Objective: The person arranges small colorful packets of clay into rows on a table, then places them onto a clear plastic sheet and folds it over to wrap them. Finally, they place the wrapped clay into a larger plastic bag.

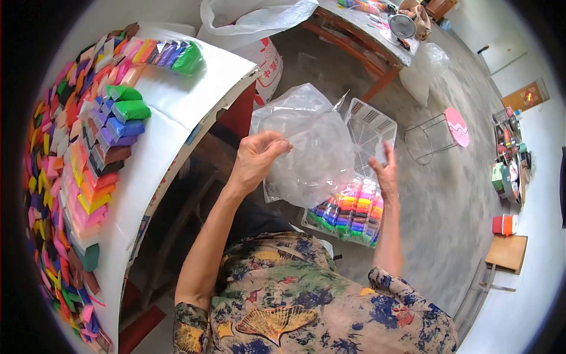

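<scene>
My left hand (259, 156) pinches the edge of a clear plastic bag (312, 156) that hangs in front of me. To the right of the bag, my right hand (386, 174) is raised with its fingers apart and nothing in them. Behind and below the bag is a white plastic basket (368, 127). Packs of coloured clay bars (354, 209) lie in its near part, partly covered by the bag. On the white table at the left, stacked coloured bars (109, 147) stand beside a wrapped pack (171, 56).
Many loose coloured pieces (53, 200) cover the left side of the white table (171, 106). A second table (342, 29) with a small fan (402, 26) stands ahead. At the right are a pink-topped stool (456, 127) and a wooden board (507, 253).
</scene>
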Motion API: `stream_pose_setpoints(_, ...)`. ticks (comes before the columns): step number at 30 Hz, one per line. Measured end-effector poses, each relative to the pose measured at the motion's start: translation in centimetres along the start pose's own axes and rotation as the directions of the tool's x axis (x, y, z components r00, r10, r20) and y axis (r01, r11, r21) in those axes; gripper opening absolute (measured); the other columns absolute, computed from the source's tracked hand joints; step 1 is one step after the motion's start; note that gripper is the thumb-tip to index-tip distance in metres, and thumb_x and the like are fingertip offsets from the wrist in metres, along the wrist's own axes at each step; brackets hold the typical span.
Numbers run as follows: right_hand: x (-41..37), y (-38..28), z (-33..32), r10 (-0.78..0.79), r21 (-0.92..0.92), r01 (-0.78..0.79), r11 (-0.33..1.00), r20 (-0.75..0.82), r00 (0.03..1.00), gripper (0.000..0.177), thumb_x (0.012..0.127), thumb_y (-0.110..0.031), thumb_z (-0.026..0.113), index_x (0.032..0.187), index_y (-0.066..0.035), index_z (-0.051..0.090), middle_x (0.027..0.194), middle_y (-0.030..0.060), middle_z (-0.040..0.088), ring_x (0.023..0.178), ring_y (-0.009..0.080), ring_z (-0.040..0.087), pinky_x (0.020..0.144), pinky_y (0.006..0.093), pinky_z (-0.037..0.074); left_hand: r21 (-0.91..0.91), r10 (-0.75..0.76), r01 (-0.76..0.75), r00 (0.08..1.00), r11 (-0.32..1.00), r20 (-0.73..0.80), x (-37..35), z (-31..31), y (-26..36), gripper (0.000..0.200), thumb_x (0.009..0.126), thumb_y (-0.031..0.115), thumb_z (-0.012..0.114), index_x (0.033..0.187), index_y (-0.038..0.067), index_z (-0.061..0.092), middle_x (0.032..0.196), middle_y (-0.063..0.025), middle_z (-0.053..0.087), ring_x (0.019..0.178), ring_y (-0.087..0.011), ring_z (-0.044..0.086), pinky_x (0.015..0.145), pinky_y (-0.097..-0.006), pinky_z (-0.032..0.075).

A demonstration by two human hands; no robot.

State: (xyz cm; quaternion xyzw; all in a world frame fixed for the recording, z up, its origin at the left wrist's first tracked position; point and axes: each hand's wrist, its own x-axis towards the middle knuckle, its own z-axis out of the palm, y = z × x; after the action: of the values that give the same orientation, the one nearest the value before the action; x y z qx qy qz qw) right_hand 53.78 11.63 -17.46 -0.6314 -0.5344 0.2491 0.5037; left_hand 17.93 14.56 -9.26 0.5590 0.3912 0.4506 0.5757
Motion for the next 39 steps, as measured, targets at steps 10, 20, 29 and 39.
stream_pose_setpoints(10,-2.1,3.2,2.0,0.221,0.205,-0.308,0.929,0.358,0.907,0.011,0.086,-0.009,0.074,0.091,0.0,0.073,0.083,0.005,0.074,0.078,0.0092,0.067,0.076,0.024,0.053,-0.019,-0.031,0.028,0.986,0.999,-0.166,-2.0,-0.9,-2.6,0.011,0.094,0.011,0.067,0.092,0.0,0.07,0.088,-0.0042,0.072,0.083,-0.0102,0.064,0.08,-0.0251,0.05)
stream_pose_setpoints(20,-1.8,5.1,0.0,0.215,0.076,-0.257,0.963,0.351,0.911,0.009,0.087,-0.008,0.071,0.089,0.001,0.072,0.08,0.0043,0.072,0.074,0.0091,0.066,0.07,0.024,0.052,0.061,-0.071,0.1,0.925,0.993,-0.373,-4.6,0.4,-4.1,0.008,0.093,0.006,0.065,0.09,-0.001,0.069,0.083,-0.0027,0.07,0.078,-0.0093,0.064,0.073,-0.0255,0.052)
stream_pose_setpoints(29,-2.0,6.4,-1.5,0.167,0.049,-0.178,0.983,0.182,0.969,0.011,0.09,-0.006,0.07,0.092,0.004,0.07,0.077,0.0026,0.069,0.071,0.0084,0.065,0.069,0.024,0.055,0.059,-0.117,0.139,0.952,0.988,-0.284,-7.4,-1.3,0.8,0.012,0.096,0.012,0.063,0.093,0.002,0.068,0.09,-0.0047,0.072,0.081,-0.0099,0.063,0.079,-0.0244,0.047)
stream_pose_setpoints(39,-1.2,19.0,11.2,0.328,-0.2,-0.345,0.917,-0.118,0.937,0.026,0.088,-0.023,0.069,0.091,0.002,0.068,0.082,0.016,0.072,0.075,0.0287,0.071,0.073,0.041,0.056,-0.044,-0.045,0.034,0.954,0.998,-0.296,-11.1,-0.1,2.2,0.027,0.094,0.015,0.063,0.117,0.002,0.066,0.102,-0.0092,0.073,0.097,-0.0152,0.066,0.087,-0.029,0.049)
